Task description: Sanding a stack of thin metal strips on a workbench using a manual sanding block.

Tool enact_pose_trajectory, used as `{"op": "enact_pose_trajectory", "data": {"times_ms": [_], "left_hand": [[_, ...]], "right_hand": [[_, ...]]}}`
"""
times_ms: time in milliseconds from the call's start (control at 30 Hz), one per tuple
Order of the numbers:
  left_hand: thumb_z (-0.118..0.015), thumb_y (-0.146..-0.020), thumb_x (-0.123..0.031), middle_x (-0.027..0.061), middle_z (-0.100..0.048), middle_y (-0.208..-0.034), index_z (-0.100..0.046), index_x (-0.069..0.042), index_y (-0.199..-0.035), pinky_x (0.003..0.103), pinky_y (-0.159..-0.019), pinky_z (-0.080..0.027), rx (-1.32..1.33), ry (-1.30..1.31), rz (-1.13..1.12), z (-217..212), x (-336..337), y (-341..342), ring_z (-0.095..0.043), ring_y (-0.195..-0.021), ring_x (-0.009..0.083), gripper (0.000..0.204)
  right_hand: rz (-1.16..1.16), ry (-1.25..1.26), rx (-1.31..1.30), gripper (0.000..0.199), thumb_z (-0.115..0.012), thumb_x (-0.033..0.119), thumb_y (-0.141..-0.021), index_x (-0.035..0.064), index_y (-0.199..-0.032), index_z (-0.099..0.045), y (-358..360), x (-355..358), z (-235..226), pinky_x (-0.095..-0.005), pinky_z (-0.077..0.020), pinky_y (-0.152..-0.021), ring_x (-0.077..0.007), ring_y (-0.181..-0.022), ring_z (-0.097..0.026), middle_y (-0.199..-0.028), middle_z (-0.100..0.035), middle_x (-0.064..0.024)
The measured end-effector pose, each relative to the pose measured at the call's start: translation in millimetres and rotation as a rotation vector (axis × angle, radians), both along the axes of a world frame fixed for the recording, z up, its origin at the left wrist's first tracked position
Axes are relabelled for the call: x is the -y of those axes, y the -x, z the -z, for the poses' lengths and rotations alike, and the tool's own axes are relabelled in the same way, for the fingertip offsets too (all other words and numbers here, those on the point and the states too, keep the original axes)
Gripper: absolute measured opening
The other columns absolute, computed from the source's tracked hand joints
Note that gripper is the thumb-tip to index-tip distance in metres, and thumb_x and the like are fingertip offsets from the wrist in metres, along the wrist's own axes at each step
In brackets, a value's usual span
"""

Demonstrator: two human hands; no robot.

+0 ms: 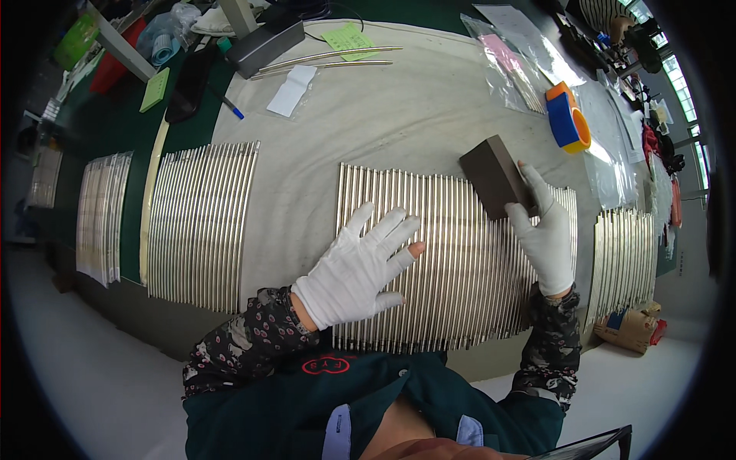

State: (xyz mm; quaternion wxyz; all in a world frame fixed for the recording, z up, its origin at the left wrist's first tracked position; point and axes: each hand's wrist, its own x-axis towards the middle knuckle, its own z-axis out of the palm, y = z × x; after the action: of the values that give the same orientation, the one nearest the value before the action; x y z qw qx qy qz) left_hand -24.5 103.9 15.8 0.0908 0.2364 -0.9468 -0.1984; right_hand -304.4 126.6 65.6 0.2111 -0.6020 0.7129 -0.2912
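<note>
A wide row of thin shiny metal rods [460,284] lies side by side on the cloth in front of me. My left hand [360,264], in a white glove with a bare thumb tip, rests on the left part of the row with its fingers spread. In my right hand [548,234], also gloved in white, is a dark brown rectangular block [494,176]. Thumb and fingers grip its right side, and it sits tilted over the far right part of the row. Whether the block touches the rods I cannot tell.
More rods [201,226] lie left, with bundled rods [103,218] beyond; another group [622,261] lies right. Blue and orange tape rolls [563,123] stand at far right. A grey box [268,50], two loose rods [330,64], a pen [230,106] and a phone [188,88] occupy the back left.
</note>
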Motion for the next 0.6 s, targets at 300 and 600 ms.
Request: {"op": "enact_pose_trajectory", "data": {"times_ms": [300,600], "left_hand": [[-0.073,-0.073,-0.043,0.0188,-0.041,-0.145,-0.056,-0.005,-0.129,0.056,-0.112,-0.022,0.017,0.005,0.001,-4.0,0.2,0.7,-0.033,-0.138,0.0339,0.069],[-0.07,-0.077,-0.047,0.0167,-0.04,-0.147,-0.054,-0.008,-0.133,0.056,-0.113,-0.018,0.055,-0.012,0.005,-2.3,0.1,1.3,-0.03,-0.141,0.032,0.07]], "right_hand": [[-0.371,0.282,-0.316,0.061,-0.068,-0.001,-0.076,0.0099,-0.133,-0.051,-24.9,36.3,14.3,-0.0385,-0.0513,-0.078,-0.0302,-0.088,-0.062,-0.096,-0.06,-0.0109],[-0.465,0.417,-0.435,0.059,-0.068,0.002,-0.078,0.0165,-0.134,-0.056,-28.8,40.5,18.0,-0.0359,-0.0522,-0.071,-0.0256,-0.084,-0.063,-0.098,-0.062,-0.0076]]}}
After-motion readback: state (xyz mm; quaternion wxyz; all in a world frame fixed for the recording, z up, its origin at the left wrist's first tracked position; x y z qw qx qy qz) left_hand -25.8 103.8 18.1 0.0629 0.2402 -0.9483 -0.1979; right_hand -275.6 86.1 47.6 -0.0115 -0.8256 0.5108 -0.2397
